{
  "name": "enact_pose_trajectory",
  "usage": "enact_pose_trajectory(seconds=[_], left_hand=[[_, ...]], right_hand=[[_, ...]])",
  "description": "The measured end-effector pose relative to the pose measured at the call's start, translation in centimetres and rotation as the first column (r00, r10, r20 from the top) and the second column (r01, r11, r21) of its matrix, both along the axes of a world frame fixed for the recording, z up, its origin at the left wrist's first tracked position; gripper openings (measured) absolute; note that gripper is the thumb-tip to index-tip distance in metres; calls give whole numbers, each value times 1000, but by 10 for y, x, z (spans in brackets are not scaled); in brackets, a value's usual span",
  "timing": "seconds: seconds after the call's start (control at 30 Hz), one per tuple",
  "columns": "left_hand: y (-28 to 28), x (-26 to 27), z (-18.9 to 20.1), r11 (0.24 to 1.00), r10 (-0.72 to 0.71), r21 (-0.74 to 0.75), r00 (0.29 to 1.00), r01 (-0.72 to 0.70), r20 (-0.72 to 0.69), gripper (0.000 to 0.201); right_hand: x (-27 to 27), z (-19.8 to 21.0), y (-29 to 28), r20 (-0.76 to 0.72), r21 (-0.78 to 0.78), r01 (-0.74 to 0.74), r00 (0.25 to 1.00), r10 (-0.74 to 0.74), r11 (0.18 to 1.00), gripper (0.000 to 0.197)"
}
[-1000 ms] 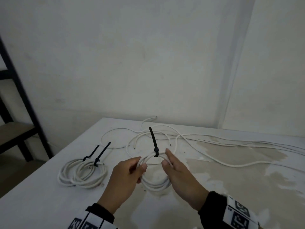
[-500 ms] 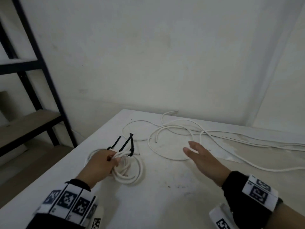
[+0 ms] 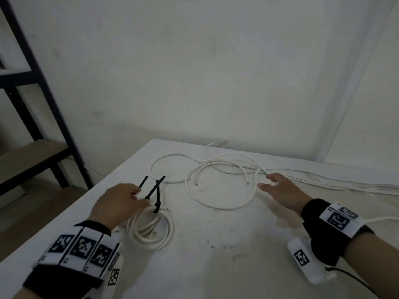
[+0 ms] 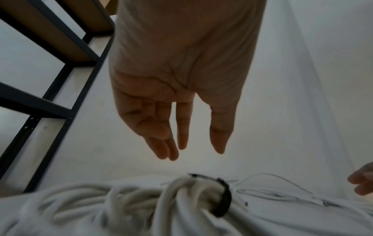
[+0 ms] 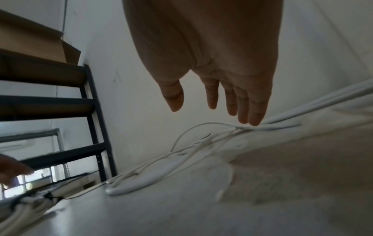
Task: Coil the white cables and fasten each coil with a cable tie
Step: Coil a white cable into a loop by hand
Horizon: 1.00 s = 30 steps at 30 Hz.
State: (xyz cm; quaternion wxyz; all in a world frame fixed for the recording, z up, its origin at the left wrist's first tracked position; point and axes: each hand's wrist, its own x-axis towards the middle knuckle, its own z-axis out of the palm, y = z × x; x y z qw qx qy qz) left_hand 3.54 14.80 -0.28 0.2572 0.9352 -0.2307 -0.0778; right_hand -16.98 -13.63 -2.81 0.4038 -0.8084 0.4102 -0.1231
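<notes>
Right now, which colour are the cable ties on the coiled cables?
Black. The cable ties stand out against the white coils; the head view shows them best.

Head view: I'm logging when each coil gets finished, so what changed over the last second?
The tied coil, held between both hands a second ago, now lies at the table's left beside the earlier coils. The left hand has let it go and is open above it. The right hand moved right, open, to the loose white cables. The loose cables and the table stayed put.
</notes>
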Motion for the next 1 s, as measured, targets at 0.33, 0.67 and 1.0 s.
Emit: enact_pose_trajectory(seconds=[0.33, 0.67, 1.0], left_hand=[[-63, -20, 7, 987, -149, -54, 986, 153, 71, 35], [-125, -32, -3, 958, -280, 71, 959, 276, 41, 37], [-160, -20, -27, 930, -243, 274, 969, 247, -47, 40]], right_hand=[[-11, -5, -51, -228, -79, 10, 973, -28, 997, 54], [-6, -3, -58, -367, -108, -106, 928, 59, 988, 53], [-6, -10, -59, -530, -226, -260, 841, 106, 939, 32]])
